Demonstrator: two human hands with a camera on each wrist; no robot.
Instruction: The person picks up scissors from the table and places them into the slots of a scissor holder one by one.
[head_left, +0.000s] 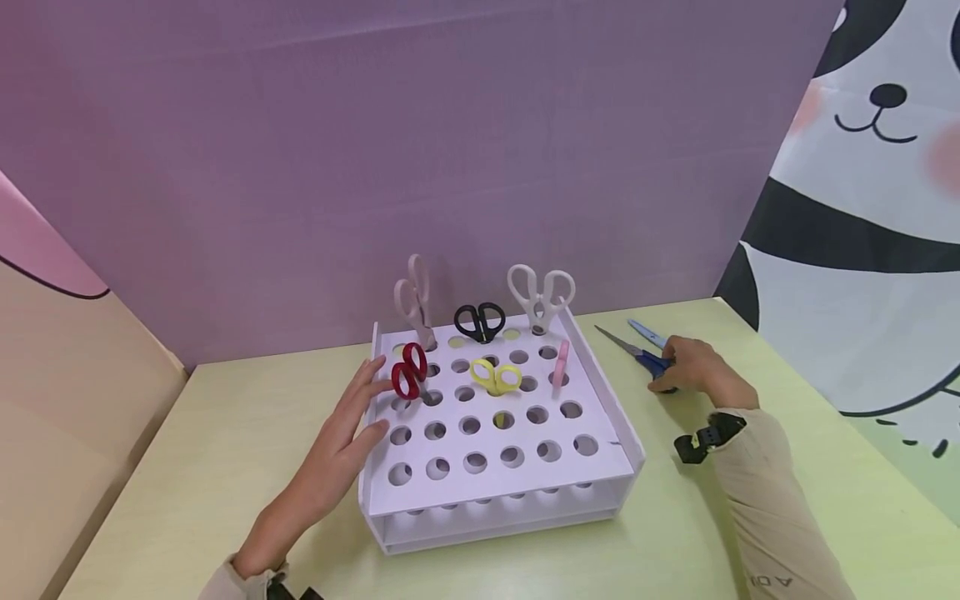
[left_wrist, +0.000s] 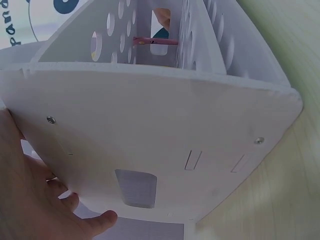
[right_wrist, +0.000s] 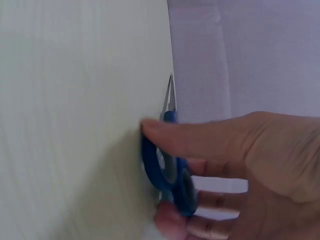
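Note:
My right hand (head_left: 701,367) pinches the handles of dark blue scissors (head_left: 654,365) at the table's right. Their pointed blades lie toward the rack, and the thumb presses one handle loop in the right wrist view. Just behind lies a light blue scissors-like tool (head_left: 647,333), its near end hidden by the hand. My left hand (head_left: 337,450), fingers extended, rests against the left side of a white rack (head_left: 454,450) with rows of round holes. Red scissors (head_left: 417,377) stand tilted in a hole close to its fingertips.
Also upright in the rack are yellow scissors (head_left: 493,382), pink scissors (head_left: 561,362), black scissors (head_left: 481,323), white scissors (head_left: 533,300) and pale pinkish scissors (head_left: 415,308). A purple backdrop (head_left: 450,167) rises behind the table (head_left: 225,450); a panda-printed wall (head_left: 885,208) borders it on the right.

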